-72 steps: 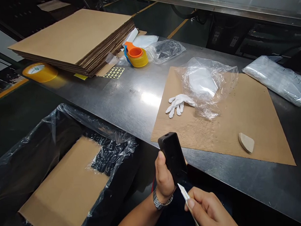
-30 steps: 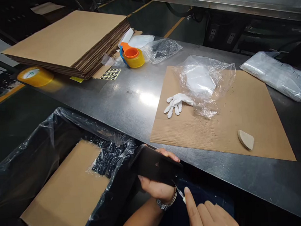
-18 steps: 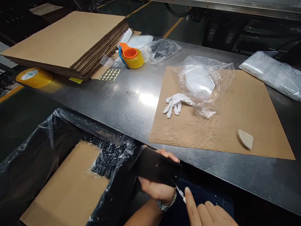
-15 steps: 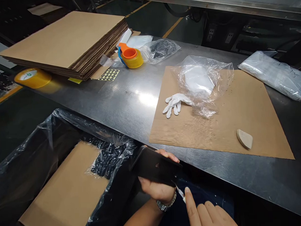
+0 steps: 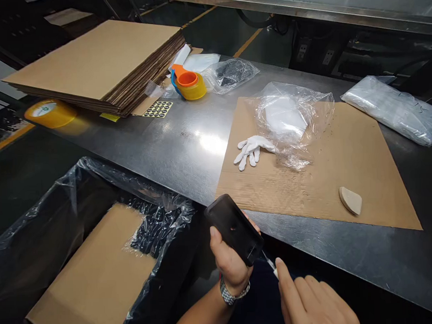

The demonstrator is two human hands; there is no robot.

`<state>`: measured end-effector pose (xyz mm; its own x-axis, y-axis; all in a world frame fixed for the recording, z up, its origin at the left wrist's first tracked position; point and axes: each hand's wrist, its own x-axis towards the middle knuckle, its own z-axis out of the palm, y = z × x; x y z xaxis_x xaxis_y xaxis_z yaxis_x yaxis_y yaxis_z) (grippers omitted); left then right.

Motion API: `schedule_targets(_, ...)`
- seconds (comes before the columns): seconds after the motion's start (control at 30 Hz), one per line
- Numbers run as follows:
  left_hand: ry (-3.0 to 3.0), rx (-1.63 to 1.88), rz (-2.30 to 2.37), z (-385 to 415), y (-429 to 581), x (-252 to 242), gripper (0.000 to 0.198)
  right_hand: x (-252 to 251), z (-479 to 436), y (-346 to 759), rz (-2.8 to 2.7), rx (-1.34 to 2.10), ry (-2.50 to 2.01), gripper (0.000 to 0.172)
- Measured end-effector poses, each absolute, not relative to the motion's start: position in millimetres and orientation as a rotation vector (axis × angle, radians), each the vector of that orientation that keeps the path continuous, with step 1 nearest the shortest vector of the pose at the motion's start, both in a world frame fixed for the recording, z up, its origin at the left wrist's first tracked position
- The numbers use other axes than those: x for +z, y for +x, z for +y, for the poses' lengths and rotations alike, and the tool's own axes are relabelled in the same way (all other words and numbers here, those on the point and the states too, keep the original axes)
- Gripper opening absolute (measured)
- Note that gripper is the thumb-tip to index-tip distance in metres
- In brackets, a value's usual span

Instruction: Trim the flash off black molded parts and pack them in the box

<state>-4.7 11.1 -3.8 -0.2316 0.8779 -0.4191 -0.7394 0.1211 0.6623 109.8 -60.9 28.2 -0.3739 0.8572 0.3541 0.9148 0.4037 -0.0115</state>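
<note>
My left hand (image 5: 232, 263), with a metal-band watch (image 5: 232, 293) on its wrist, is closed around a dark, rounded rectangular plastic part (image 5: 234, 227). The part is tilted, with a small hole near its middle. My right hand (image 5: 309, 296) is closed on a thin-bladed knife (image 5: 271, 265) with a white handle. Its index finger lies along the handle, and the blade tip is at the part's lower right corner; whether it touches I cannot tell. The rest of the handle is hidden by the fingers.
On the metal table (image 5: 159, 152) lies a cardboard sheet (image 5: 361, 166) with a white glove (image 5: 254, 150), clear plastic bags (image 5: 292, 117) and a beige block (image 5: 351, 200). A cardboard stack (image 5: 95, 60) and tape dispenser (image 5: 192, 85) stand behind. At left is a black-lined bin (image 5: 71, 195) holding cardboard.
My left hand has raised the plastic part and turned it so more of its flat face shows. My right hand and the knife have shifted slightly to the right.
</note>
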Motion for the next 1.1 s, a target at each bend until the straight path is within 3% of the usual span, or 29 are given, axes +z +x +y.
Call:
schedule_targets(0.2,0.012,1.261,0.964,17,-9,-2,0.051,18,-61,137,-2.369,0.152,-1.555,0.037)
schedule_targets(0.3,-0.017,1.177,0.958,19,-10,0,0.051,19,-60,141,-2.392,0.038,-1.537,0.039)
schedule_targets(0.47,0.001,1.174,0.943,18,-9,4,0.05,25,-57,133,-2.391,-0.154,-1.575,0.028)
schedule_targets(1.1,0.126,1.205,0.846,11,-9,1,0.053,27,-60,138,-2.457,-0.062,-1.567,0.026)
